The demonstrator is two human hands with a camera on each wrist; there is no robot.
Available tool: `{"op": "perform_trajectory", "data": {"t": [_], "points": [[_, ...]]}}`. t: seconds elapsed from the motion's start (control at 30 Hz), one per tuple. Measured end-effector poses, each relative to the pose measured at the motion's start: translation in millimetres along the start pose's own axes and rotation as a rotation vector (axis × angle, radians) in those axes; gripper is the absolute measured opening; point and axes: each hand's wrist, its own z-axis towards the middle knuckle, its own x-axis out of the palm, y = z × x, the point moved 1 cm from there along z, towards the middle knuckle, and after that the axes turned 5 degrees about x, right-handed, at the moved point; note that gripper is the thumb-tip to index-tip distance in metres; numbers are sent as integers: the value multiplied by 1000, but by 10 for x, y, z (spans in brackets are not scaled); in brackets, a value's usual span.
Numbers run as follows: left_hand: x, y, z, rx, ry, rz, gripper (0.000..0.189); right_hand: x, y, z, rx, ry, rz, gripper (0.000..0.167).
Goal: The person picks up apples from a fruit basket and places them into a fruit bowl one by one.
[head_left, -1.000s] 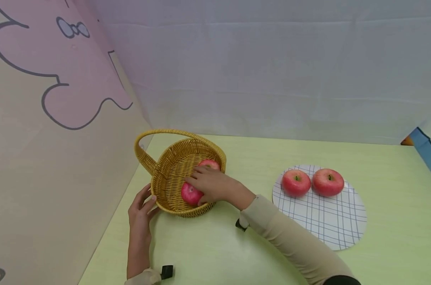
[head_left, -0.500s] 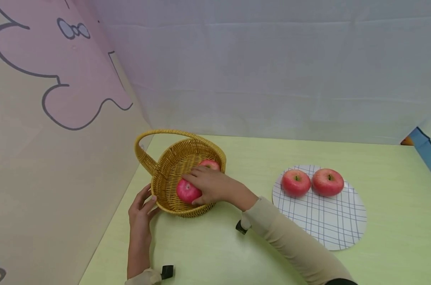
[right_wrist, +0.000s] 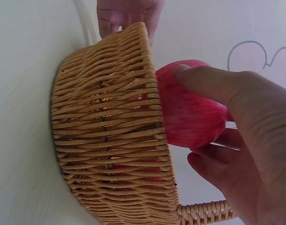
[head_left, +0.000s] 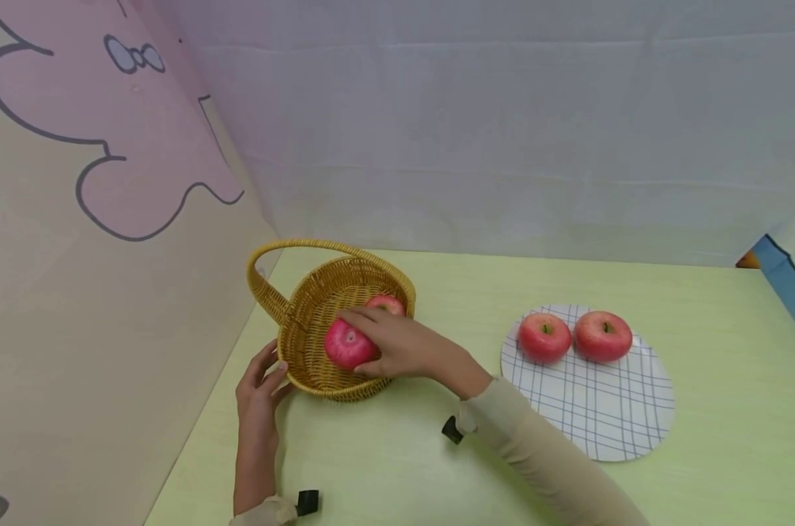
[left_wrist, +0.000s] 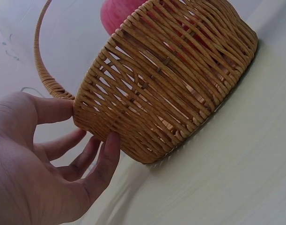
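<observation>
My right hand grips a red apple inside the wicker basket. In the right wrist view this apple shows above the rim, thumb on one side and fingers on the other. A second apple lies in the basket, partly hidden behind the hand. At the basket's near left side, my left hand holds the wall from outside. The left wrist view shows its thumb at the rim and its curled fingertips against the lower weave.
Two red apples, one left and one right, sit on a white checked oval mat at the right. The basket's handle arches over its far left side. Walls border the table at the left and back.
The apple in my right hand has shifted slightly left, then up toward the rim, its full round now showing. My left hand and the basket have stayed almost still.
</observation>
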Motion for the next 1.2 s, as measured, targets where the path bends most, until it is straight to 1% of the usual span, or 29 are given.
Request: {"op": "perform_trajectory", "data": {"t": [0.13,0.33,0.57,0.73,0.97,1.2], "points": [[-2,-2,-3,3,-3,1,47,-35,-5,-56,-5,-30,59,88],[0,-7,-5,7,-2,-2,46,-62,-23,-144,-26,-61,94,86],[7,-12,-10,5,0,-5,47,-127,-26,-298,-17,-93,165,88],[2,-8,-8,6,-7,-3,47,-169,-19,-402,-17,-123,169,90],[-11,4,-2,11,4,-14,48,-219,-23,-557,-38,-164,195,91],[-14,5,-3,11,2,-18,48,-261,-48,-739,-1,-204,222,95]]}}
